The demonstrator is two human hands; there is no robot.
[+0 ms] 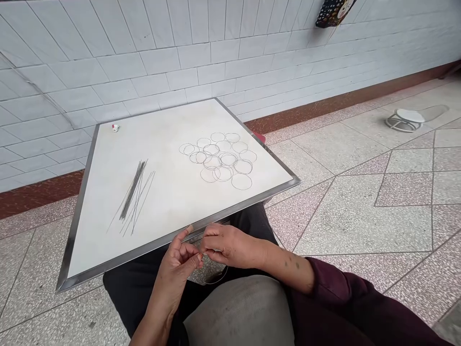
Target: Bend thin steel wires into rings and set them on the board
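Note:
Between my two hands, just off the near edge of the table, a thin wire loop hangs down over my lap. My left hand pinches the wire between thumb and finger. Fingertips of my right hand are pressed together on the wire beside it. On the white table, many thin wire rings lie overlapping at the right. A bundle of straight dark wires lies at the left, with a few spread loosely alongside.
A small white and red object sits at the table's far left corner. The tiled wall stands behind the table. A low white stool is on the floor at the right. A dark patterned bag hangs on the wall.

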